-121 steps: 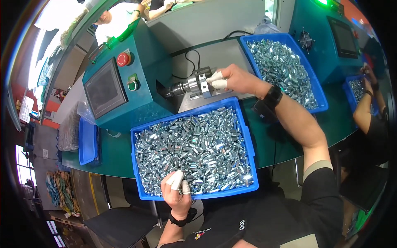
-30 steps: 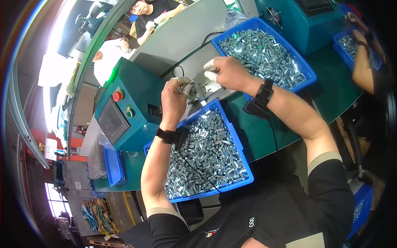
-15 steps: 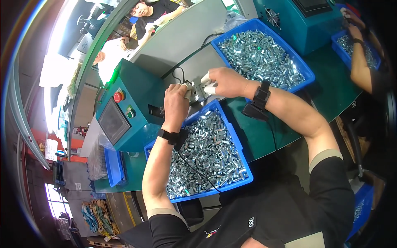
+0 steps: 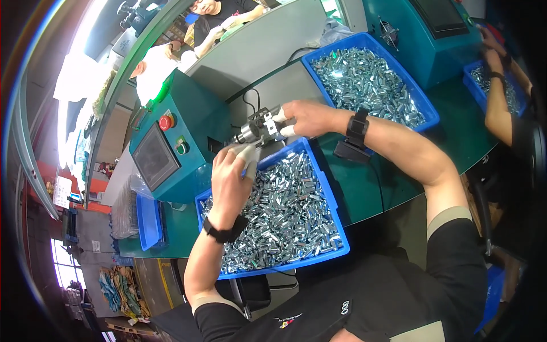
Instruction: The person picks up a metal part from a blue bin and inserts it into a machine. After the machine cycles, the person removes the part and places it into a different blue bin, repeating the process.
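Observation:
A metal fixture (image 4: pixel 270 127) with a round steel cylinder (image 4: pixel 248 133) on its left side stands between the two trays, beside a teal machine (image 4: pixel 191 122). My right hand (image 4: pixel 312 118) is at the fixture's right side, its white-covered thumb and forefinger apart and close to the metal; whether they touch it is unclear. My left hand (image 4: pixel 230 185) hovers over the left rim of the near blue tray (image 4: pixel 326 191), below the cylinder. Its white-covered fingertips are smeared by motion, so what they hold, if anything, is hidden. Small shiny metal parts (image 4: pixel 288 214) fill the near tray.
A second blue tray (image 4: pixel 426 102) of metal parts stands at the far right by another teal machine (image 4: pixel 419 43). A grey partition (image 4: pixel 273 43) runs behind the fixture. Empty blue trays (image 4: pixel 149 222) are stacked at left. Co-workers sit beyond the partition and at right.
My left hand has drawn back from the fixture toward the lower left, uncovering the steel cylinder. My right hand stays beside the fixture, its fingers nearer to the metal.

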Action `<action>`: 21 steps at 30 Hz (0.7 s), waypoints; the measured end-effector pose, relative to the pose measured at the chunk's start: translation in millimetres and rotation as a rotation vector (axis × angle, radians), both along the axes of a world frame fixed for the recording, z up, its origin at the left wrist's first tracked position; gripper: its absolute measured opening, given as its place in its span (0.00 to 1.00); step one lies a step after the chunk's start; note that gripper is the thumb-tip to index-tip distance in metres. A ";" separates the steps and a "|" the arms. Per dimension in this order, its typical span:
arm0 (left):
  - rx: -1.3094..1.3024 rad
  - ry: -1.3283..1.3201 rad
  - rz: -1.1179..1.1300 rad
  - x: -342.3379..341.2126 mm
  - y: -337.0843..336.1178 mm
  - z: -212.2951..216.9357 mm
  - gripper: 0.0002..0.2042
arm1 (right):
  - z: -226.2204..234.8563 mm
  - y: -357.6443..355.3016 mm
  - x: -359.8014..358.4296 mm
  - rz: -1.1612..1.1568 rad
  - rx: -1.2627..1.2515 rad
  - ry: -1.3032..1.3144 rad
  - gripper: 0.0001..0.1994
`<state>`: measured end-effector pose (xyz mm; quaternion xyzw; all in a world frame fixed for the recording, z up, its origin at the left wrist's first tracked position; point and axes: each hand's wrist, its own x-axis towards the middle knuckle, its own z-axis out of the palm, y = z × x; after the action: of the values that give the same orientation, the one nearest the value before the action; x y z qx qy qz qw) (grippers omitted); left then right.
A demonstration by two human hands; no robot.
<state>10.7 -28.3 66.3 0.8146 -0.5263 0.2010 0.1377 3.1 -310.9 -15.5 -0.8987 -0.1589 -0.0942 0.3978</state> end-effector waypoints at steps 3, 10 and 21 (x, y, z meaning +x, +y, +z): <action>0.034 0.085 0.022 -20.9 30.2 1.4 0.17 | -6.0 10.6 14.6 0.027 0.063 -0.145 0.14; 0.062 0.198 0.087 -45.9 75.0 -3.7 0.15 | -6.8 32.0 17.3 -0.056 0.045 -0.188 0.13; 0.091 0.356 0.131 -51.3 89.1 -27.6 0.15 | -5.3 35.5 1.2 -0.086 0.090 -0.148 0.16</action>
<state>-40.5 60.8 38.7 0.8752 -0.4481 0.0384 0.1782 4.2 -275.4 -20.9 -0.8763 -0.1449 -0.1846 0.4207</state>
